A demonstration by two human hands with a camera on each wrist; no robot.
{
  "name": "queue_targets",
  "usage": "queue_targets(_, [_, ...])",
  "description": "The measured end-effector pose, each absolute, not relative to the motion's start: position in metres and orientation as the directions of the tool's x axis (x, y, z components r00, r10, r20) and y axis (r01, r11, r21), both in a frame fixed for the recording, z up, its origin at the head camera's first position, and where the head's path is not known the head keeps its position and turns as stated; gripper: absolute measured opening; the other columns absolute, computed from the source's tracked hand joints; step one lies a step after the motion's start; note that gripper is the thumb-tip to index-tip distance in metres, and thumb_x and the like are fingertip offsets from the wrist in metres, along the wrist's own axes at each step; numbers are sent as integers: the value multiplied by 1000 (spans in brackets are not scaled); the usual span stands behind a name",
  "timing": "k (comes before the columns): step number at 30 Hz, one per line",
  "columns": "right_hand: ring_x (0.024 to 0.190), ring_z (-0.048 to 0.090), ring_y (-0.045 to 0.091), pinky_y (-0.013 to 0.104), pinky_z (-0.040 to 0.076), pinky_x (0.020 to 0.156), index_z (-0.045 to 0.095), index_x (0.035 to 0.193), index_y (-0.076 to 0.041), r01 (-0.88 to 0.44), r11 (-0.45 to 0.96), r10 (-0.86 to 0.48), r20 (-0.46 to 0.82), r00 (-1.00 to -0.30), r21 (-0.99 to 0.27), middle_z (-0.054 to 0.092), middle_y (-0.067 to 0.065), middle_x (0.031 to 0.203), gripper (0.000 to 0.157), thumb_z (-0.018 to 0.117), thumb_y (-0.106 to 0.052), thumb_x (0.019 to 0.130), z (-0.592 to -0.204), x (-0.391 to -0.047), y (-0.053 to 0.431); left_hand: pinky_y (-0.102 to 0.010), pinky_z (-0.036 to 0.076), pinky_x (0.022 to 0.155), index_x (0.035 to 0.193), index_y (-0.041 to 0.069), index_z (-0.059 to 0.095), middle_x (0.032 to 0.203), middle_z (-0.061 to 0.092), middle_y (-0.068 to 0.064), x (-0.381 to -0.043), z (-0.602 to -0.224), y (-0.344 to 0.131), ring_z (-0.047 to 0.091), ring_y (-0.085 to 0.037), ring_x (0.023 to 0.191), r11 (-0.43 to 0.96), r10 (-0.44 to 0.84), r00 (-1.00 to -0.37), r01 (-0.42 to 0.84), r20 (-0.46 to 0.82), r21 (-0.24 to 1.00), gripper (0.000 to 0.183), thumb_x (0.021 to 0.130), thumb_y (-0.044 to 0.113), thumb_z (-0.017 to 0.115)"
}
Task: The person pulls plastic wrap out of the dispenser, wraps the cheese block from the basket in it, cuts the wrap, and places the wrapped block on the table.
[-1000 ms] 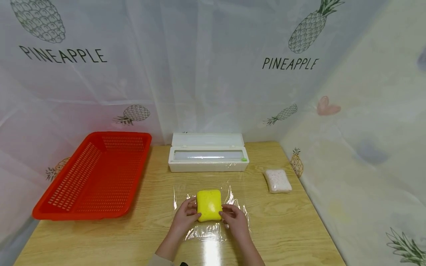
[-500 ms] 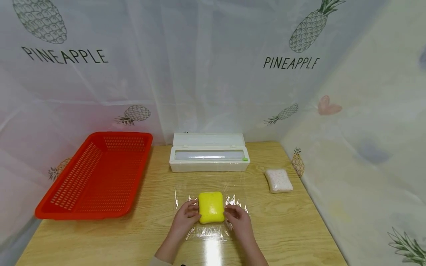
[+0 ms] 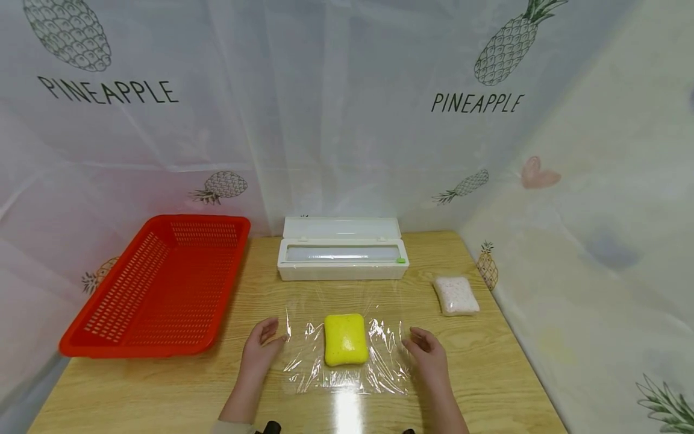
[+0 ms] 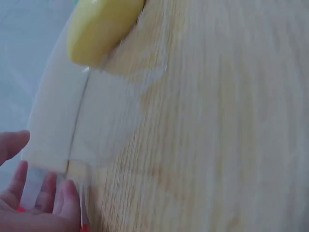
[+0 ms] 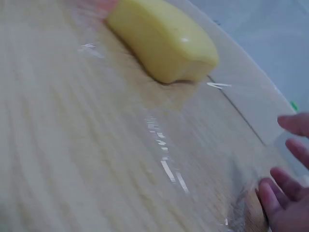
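A yellow sponge-like block [image 3: 346,339] lies near the middle of a clear sheet of cling film [image 3: 385,367] spread on the table. Left of the sheet is my left hand [image 3: 259,349], thumb and fingers apart and holding nothing. My right hand [image 3: 431,355] is at the sheet's right edge, fingertips close to the film and loosely bent. In the left wrist view, the left fingers [image 4: 71,195] are spread with nothing between them. The right wrist view has the yellow block [image 5: 164,43] well away from the right hand [image 5: 289,208].
Behind the film stands a white cling film dispenser [image 3: 343,272], lid raised, with a green cutter slider [image 3: 400,261]. A red plastic basket [image 3: 173,301] is at the left. A pale speckled block wrapped in film [image 3: 456,296] lies at the right. Pineapple-print curtains hang behind.
Both hands have let go of the yellow block and moved outward, the left one to the left and the right one to the right. The block stays on the film.
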State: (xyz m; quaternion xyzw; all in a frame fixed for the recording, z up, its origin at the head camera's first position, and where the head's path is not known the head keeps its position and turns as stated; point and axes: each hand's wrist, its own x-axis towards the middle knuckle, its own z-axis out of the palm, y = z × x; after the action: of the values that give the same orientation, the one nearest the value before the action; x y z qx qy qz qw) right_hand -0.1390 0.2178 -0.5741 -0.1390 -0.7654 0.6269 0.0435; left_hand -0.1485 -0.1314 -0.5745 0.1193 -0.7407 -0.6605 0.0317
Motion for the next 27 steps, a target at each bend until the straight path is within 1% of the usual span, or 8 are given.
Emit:
queue_targets(2, [119, 53, 34, 16, 46, 84, 54, 128, 10, 129, 140, 215, -97, -972, -982, 57, 27, 127, 44, 70, -6, 90, -575, -146, 221, -36, 43, 99, 136, -3, 49, 136, 50, -24, -154, -575, -136, 47, -37, 126, 79, -187, -975, -135, -118, 988, 54, 87, 1, 69])
queue_targets(5, [121, 51, 35, 16, 45, 89, 54, 127, 13, 82, 54, 135, -75, -988, -995, 55, 29, 129, 42, 67, 2, 88, -577, -159, 221, -39, 43, 100, 139, -3, 47, 140, 45, -26, -165, -578, -139, 45, -40, 128, 66, -117, -988, -114, -105, 991, 55, 88, 0, 68])
queue_targets(8, [116, 54, 29, 18, 45, 90, 54, 124, 16, 65, -33, 62, -67, -996, -997, 56, 30, 125, 40, 65, 7, 87, -581, -171, 221, -37, 44, 99, 138, -4, 48, 140, 45, -28, -178, -581, -139, 44, -43, 128, 44, -61, -994, -90, -87, 995, 54, 87, -3, 67])
queue_targets(11, [108, 58, 22, 20, 48, 87, 54, 122, 18, 83, -67, -6, -83, -997, -994, 58, 30, 121, 38, 64, 8, 86, -586, -179, 222, -33, 45, 98, 137, -6, 47, 140, 44, -31, -188, -583, -140, 42, -45, 129, 9, -9, -997, -80, -80, 997, 53, 87, -7, 65])
queue_targets(14, [100, 61, 17, 22, 50, 82, 56, 120, 17, 115, -34, -61, -112, -992, -993, 61, 27, 117, 37, 65, 6, 86, -590, -180, 222, -30, 45, 96, 138, -8, 45, 139, 42, -33, -194, -584, -140, 40, -47, 130, -31, 26, -996, -84, -83, 996, 53, 88, -9, 63])
queue_targets(17, [96, 63, 14, 22, 51, 81, 57, 120, 17, 134, 2, -115, -134, -984, -991, 64, 23, 114, 38, 66, 2, 87, -591, -177, 223, -30, 44, 94, 138, -6, 46, 139, 44, -31, -195, -583, -141, 41, -43, 129, -26, 25, -994, -108, -107, 994, 52, 89, -6, 62])
queue_targets(21, [99, 64, 15, 24, 52, 83, 54, 123, 19, 144, 11, -204, -143, -968, -990, 63, 26, 116, 40, 64, 1, 90, -591, -169, 226, -31, 43, 92, 136, -3, 51, 134, 51, -27, -191, -579, -141, 47, -38, 125, 21, 19, -990, -143, -143, 990, 48, 89, -1, 64])
queue_targets(27, [96, 67, 16, 23, 52, 81, 57, 120, 19, 117, 112, -254, -142, -957, -987, 64, 29, 114, 38, 66, 1, 88, -585, -156, 234, -30, 47, 82, 126, -9, 58, 121, 60, -26, -180, -574, -140, 56, -35, 112, 133, 69, -988, -125, -135, 983, 43, 85, 0, 68])
